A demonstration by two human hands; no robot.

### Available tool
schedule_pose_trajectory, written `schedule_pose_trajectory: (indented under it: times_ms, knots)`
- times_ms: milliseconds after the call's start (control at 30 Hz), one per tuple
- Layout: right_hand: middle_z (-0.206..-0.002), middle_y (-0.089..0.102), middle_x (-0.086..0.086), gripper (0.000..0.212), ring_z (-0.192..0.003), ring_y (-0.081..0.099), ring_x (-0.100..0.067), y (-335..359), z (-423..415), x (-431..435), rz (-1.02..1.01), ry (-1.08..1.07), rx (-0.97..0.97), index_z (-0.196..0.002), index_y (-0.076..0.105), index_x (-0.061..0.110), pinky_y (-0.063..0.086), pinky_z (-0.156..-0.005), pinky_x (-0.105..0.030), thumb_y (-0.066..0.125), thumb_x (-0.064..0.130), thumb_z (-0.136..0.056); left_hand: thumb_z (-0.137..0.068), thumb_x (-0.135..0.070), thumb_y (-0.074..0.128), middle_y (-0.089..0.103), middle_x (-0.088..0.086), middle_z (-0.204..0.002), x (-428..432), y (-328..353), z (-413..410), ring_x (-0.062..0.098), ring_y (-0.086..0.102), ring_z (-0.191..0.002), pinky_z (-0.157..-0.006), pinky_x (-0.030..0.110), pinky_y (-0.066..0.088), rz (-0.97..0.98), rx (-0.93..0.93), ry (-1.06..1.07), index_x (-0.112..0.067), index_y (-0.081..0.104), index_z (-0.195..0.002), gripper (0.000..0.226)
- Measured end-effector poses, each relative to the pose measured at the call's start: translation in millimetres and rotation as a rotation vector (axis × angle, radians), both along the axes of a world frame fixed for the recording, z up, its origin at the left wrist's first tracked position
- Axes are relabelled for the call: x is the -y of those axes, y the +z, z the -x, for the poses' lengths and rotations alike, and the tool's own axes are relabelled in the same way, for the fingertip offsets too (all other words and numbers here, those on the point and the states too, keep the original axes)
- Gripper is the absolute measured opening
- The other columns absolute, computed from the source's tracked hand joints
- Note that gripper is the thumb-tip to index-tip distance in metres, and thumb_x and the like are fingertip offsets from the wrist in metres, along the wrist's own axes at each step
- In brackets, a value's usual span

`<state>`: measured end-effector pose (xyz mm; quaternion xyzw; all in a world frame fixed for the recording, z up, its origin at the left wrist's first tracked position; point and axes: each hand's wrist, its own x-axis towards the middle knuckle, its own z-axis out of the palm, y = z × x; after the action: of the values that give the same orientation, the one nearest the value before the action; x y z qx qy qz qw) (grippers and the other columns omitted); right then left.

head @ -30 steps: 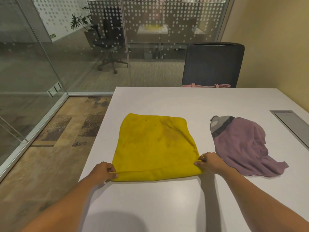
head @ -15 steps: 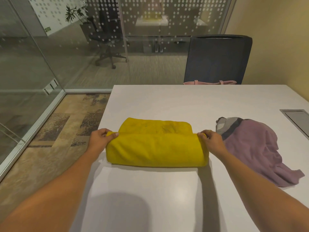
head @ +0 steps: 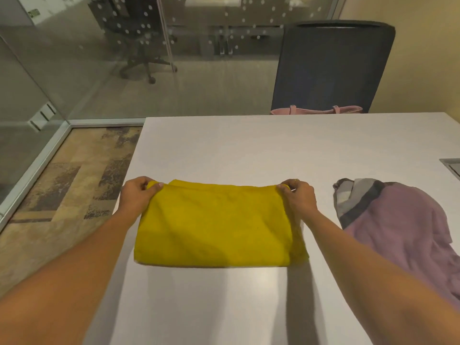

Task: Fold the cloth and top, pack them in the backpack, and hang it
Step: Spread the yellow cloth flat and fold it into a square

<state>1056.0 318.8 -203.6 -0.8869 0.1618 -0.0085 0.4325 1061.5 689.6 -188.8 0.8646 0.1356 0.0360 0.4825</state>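
A yellow cloth (head: pixel 214 225) lies folded in half on the white table (head: pixel 249 150), its doubled edge at the far side. My left hand (head: pixel 137 195) pinches the far left corner. At the far right corner, my right hand (head: pixel 297 195) pinches the cloth too. A crumpled purple top (head: pixel 403 227) with a grey collar lies on the table to the right of the cloth. The pink backpack (head: pixel 316 110) shows only as a strip on the chair seat behind the table's far edge.
A dark office chair (head: pixel 333 66) stands at the far side of the table. A glass wall (head: pixel 74 70) runs along the left and back. A metal cable hatch (head: pixel 451 165) is set in the table at the right edge.
Both hands carried the near edge of the yellow cloth away from me and laid it on the far edge, so the cloth went from flat to folded in half.
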Motion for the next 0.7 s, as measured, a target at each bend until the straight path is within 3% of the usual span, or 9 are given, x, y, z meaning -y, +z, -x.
schedule_pose_trajectory:
  times_ms: [233,400,500,600,700]
  knots:
    - [-0.113,0.058,-0.012,0.03,-0.105,0.056,-0.028,-30,-12,2,0.138,0.013,0.027,-0.11,0.066,0.013,0.045,-0.081,-0.036,0.061,0.032,-0.088,-0.086,-0.02,0.065,0.063,0.013,-0.114,3,-20,-19,0.029,0.056,-0.108,-0.089,0.036,0.042,-0.222,0.011,-0.074,-0.007,0.062,-0.11,0.028]
    - [-0.115,0.059,-0.011,0.04,-0.11,0.054,-0.028,-38,-14,2,0.17,0.054,-0.009,-0.118,0.061,0.013,0.048,-0.085,-0.041,0.062,0.037,-0.087,-0.092,-0.032,0.054,0.043,0.01,-0.142,17,-27,-30,0.029,0.04,-0.13,-0.106,0.043,0.034,-0.407,-0.128,-0.445,-0.016,0.041,-0.137,0.049]
    - [-0.111,0.063,-0.011,0.032,-0.108,0.054,-0.028,-38,-11,4,0.201,0.089,-0.008,-0.112,0.065,0.012,0.048,-0.084,-0.039,0.06,0.033,-0.088,-0.095,-0.036,0.046,0.039,0.006,-0.146,25,-30,-32,0.026,0.037,-0.132,-0.108,0.042,0.031,-0.565,-0.193,-0.571,-0.019,0.035,-0.141,0.05]
    - [-0.108,0.064,-0.012,0.03,-0.106,0.054,-0.029,-37,-2,13,0.224,0.104,-0.005,-0.11,0.065,0.012,0.046,-0.083,-0.038,0.06,0.032,-0.089,-0.096,-0.037,0.045,0.045,0.005,-0.138,34,-30,-25,0.026,0.04,-0.126,-0.102,0.043,0.033,-0.69,-0.156,-0.531,-0.021,0.041,-0.137,0.044]
    - [-0.105,0.063,-0.013,0.031,-0.102,0.054,-0.03,-34,15,27,0.247,0.14,-0.009,-0.111,0.065,0.01,0.046,-0.083,-0.04,0.059,0.031,-0.089,-0.093,-0.032,0.053,0.053,0.008,-0.127,36,-33,-7,0.026,0.045,-0.118,-0.096,0.04,0.037,-0.516,-0.145,-0.535,-0.022,0.049,-0.129,0.038]
